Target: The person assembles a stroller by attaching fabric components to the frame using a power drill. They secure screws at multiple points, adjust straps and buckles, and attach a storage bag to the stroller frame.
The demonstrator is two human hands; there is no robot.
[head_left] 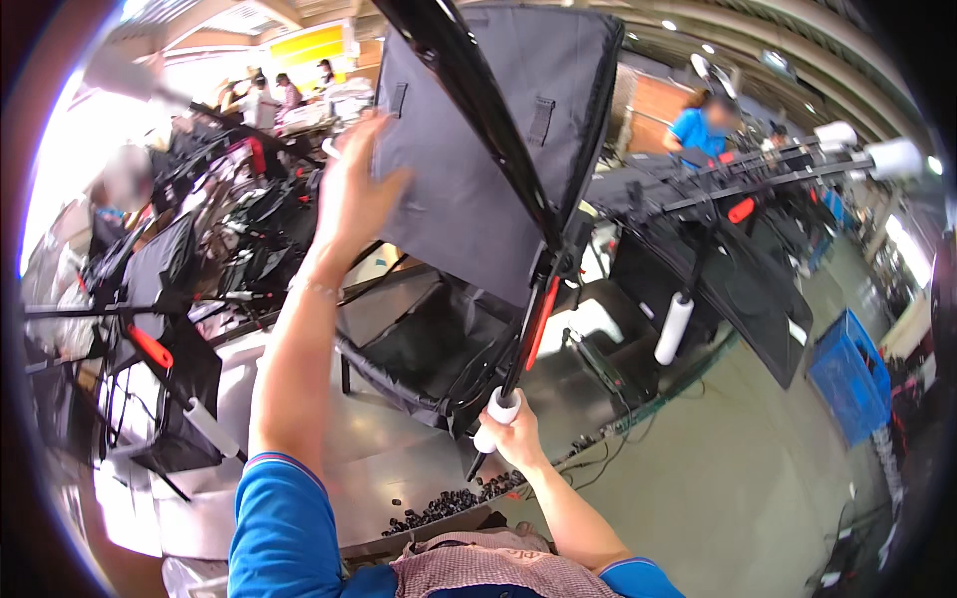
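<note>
The left hand lies flat and open on the raised grey fabric panel, seemingly steadying it. The right hand grips the white handle of a black frame bar, holding it tilted up. The panel's top is cut off; the small black parts near the body are indistinct.

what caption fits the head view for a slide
Left hand pressed flat on a dark grey fabric panel while the right hand grips the frame's white-capped handle.
</note>
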